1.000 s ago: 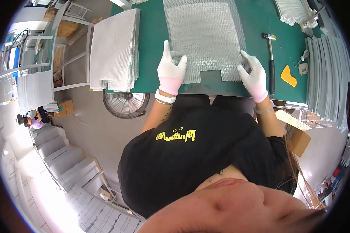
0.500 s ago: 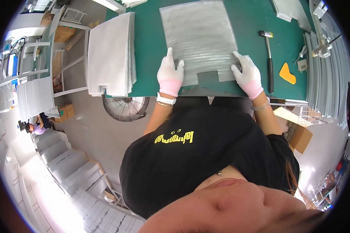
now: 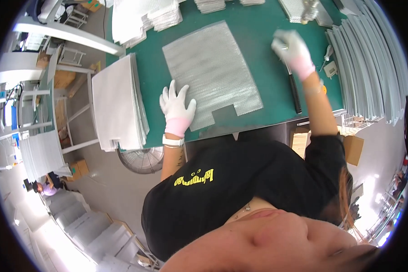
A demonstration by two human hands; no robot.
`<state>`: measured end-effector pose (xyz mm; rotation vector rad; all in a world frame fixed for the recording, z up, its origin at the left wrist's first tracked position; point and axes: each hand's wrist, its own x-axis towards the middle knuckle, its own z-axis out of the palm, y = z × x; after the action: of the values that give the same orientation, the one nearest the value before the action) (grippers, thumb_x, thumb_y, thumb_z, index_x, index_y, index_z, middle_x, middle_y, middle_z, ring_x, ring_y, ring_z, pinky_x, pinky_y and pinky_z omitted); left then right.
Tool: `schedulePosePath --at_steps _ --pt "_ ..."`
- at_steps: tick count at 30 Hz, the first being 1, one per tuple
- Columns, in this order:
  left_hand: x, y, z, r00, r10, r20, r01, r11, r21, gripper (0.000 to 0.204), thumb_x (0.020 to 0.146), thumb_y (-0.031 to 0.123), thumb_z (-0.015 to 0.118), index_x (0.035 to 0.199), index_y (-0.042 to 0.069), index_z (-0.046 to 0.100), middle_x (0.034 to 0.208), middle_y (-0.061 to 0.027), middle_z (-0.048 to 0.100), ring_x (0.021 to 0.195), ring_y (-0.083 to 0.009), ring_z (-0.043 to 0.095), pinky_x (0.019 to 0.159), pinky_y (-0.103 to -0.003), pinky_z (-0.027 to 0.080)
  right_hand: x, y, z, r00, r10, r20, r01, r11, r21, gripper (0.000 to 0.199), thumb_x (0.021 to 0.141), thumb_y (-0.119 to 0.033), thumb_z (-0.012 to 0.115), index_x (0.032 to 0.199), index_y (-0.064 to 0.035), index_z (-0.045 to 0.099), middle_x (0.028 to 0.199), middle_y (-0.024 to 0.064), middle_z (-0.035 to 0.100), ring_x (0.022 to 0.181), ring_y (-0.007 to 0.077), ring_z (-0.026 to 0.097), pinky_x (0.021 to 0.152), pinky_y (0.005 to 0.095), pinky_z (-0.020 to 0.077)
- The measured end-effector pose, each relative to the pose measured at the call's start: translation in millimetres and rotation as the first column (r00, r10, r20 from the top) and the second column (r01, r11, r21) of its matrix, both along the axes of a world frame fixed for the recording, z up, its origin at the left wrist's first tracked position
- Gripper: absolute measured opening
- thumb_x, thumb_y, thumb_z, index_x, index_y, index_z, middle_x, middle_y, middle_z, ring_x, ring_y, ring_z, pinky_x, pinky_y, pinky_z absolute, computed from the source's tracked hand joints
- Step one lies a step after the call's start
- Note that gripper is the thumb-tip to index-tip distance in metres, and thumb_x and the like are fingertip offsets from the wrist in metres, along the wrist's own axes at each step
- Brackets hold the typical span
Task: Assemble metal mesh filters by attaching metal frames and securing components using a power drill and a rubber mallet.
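A silver mesh sheet [image 3: 213, 68] with a notch cut in its near edge lies flat on the green table mat [image 3: 258, 27]. My left hand [image 3: 177, 106], in a white glove, presses flat on the sheet's near left corner with fingers spread. My right hand [image 3: 292, 51], also gloved and blurred, is stretched out to the right of the sheet. Its fingers curl around the head end of a hammer [image 3: 295, 93], whose black handle points back toward me along the mat.
A stack of white sheets [image 3: 118, 104] sits at the table's left end, with more piles [image 3: 145, 18] at the far edge. Long grey metal strips [image 3: 371, 63] line the right side. Below the table are a fan [image 3: 143, 159] and cardboard boxes [image 3: 351, 148]. Another person [image 3: 43, 188] sits by the stairs, lower left.
My right hand has left the sheet's near right corner and reached out right to the hammer. The left hand stays pressed on the sheet.
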<state>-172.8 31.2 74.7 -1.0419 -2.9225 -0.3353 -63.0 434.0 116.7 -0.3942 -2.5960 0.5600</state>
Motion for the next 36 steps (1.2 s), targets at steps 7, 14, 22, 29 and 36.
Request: schedulePosePath --at_steps 7,14,22,29,36 --pt "5 10 20 0.994 0.054 -0.096 -0.037 0.984 0.173 0.057 0.079 0.037 0.074 0.128 0.009 0.063 0.157 -0.0280 0.025 0.142 -0.0494 0.025 0.117 -0.057 0.020 -80 216 -40 0.616 -0.420 0.667 0.473 0.874 0.114 0.078 0.082 -0.063 0.062 0.138 -0.0084 0.058 0.135 0.0209 0.061 0.124 0.0366 0.060 0.102 0.0464 0.0479" --pt "21 -14 26 0.987 0.145 -0.075 -0.110 0.931 0.349 0.063 0.079 0.028 0.075 0.133 0.002 0.057 0.157 -0.0303 0.022 0.144 -0.0465 0.024 0.116 -0.056 0.023 -77 157 59 0.758 -0.403 0.513 0.431 0.900 0.069 0.084 0.081 -0.066 0.058 0.137 -0.0031 0.057 0.130 0.0225 0.063 0.123 0.0366 0.060 0.105 0.0431 0.0457" --pt "24 1 38 0.995 0.060 -0.076 -0.019 0.893 0.449 0.062 0.081 0.025 0.074 0.136 0.002 0.054 0.157 -0.0300 0.023 0.144 -0.0458 0.027 0.116 -0.053 0.024 -72 199 71 0.662 -0.725 -0.189 0.637 0.678 -0.368 0.063 0.087 -0.023 0.077 0.135 0.0086 0.051 0.118 0.0201 0.068 0.110 0.0219 0.065 0.091 0.0340 0.0525" --pt "29 25 40 0.955 -0.253 0.157 0.111 0.791 0.601 0.041 0.091 0.015 0.064 0.128 -0.002 0.059 0.136 -0.0203 0.056 0.128 -0.0356 0.052 0.110 -0.041 0.039 -41 112 82 0.462 -0.349 -0.815 -0.087 0.897 -0.434 0.067 0.080 -0.003 0.079 0.140 0.0042 0.048 0.118 0.0148 0.066 0.110 0.0200 0.063 0.096 0.0348 0.0517" --pt "78 111 68 0.410 -0.841 0.354 -0.570 0.067 0.819 0.055 0.099 0.020 0.062 0.144 -0.005 0.044 0.133 -0.0161 0.061 0.123 -0.0244 0.057 0.106 -0.034 0.043 33 -120 5 0.806 0.125 -0.579 -0.130 0.991 0.033 0.097 0.059 -0.036 0.092 0.137 0.0020 0.049 0.134 0.0244 0.055 0.123 0.0423 0.055 0.106 0.0495 0.0417"
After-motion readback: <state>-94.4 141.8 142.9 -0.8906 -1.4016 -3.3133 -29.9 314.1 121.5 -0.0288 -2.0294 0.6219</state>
